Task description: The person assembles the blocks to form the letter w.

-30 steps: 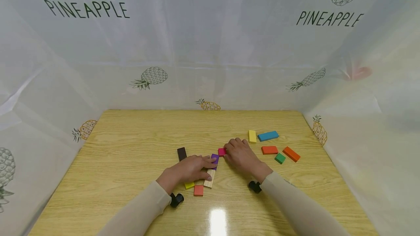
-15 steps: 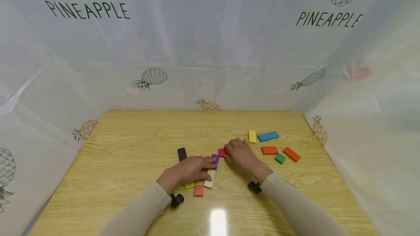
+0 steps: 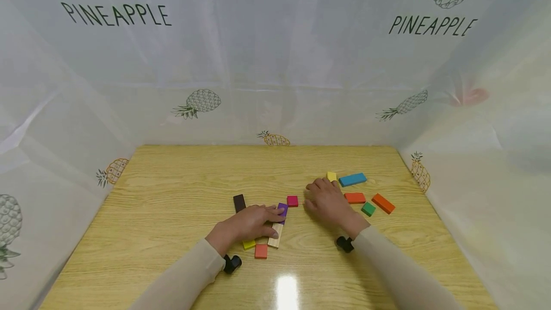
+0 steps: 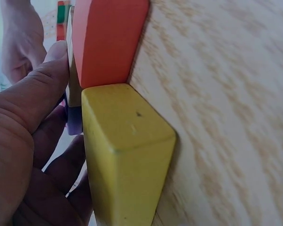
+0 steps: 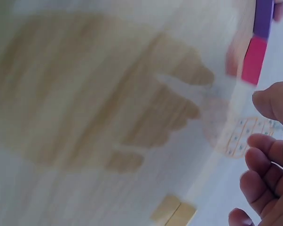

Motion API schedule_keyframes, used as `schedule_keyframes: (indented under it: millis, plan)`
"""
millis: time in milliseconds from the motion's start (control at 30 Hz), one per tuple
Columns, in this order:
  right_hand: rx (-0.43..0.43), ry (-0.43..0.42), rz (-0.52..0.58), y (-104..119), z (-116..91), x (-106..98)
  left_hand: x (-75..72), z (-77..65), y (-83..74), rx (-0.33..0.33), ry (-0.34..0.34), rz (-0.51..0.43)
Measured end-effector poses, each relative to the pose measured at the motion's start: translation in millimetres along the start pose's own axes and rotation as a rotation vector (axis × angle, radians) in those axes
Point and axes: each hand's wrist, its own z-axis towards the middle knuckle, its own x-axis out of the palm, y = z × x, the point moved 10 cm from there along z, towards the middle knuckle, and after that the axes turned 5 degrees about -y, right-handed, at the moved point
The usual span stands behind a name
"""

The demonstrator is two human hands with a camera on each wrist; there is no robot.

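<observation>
My left hand [image 3: 249,224] rests over the left-hand blocks. Its fingers lie on the purple block [image 3: 282,208] and its thumb on the plain wooden block [image 3: 274,239]; these two meet end to end. Partly under that hand are a black block [image 3: 239,202] and a yellow block [image 4: 127,141]. A coral block [image 3: 260,251] touches the yellow one. At the purple block's far corner lies a small pink block [image 3: 292,201]. My right hand [image 3: 330,207], fingers loosely bent and holding nothing, hovers between the pink block and a light yellow block [image 3: 331,176], which it partly covers.
To the right lie a blue block [image 3: 353,179], a red block [image 3: 355,198], an orange-red block [image 3: 383,203] and a green block [image 3: 368,209]. A printed pineapple curtain [image 3: 275,61] encloses the wooden table [image 3: 185,166] at the back and sides.
My right hand has let go of the pink block and moved right, towards the light yellow block. The pink block stays by the purple one. My left hand has not moved.
</observation>
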Motion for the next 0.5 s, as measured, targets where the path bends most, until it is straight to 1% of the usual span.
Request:
schedule_keyframes:
  millis: [167,267,333,500]
  plan:
    - [0.010,-0.067,-0.042,-23.7,-4.6,-9.8,0.1,-0.7,-0.3,-0.002,0.003,-0.003]
    - [0.007,-0.088,-0.082,-36.9,-7.4,-14.2,0.6,-1.1,0.4,-0.006,0.003,0.000]
    - [0.006,-0.094,-0.110,-45.1,-8.8,-16.5,0.7,-1.3,1.1,-0.010,0.001,0.000]
    - [0.001,-0.072,-0.183,-63.9,-11.2,-18.8,0.4,-1.8,1.4,-0.017,0.001,-0.007]
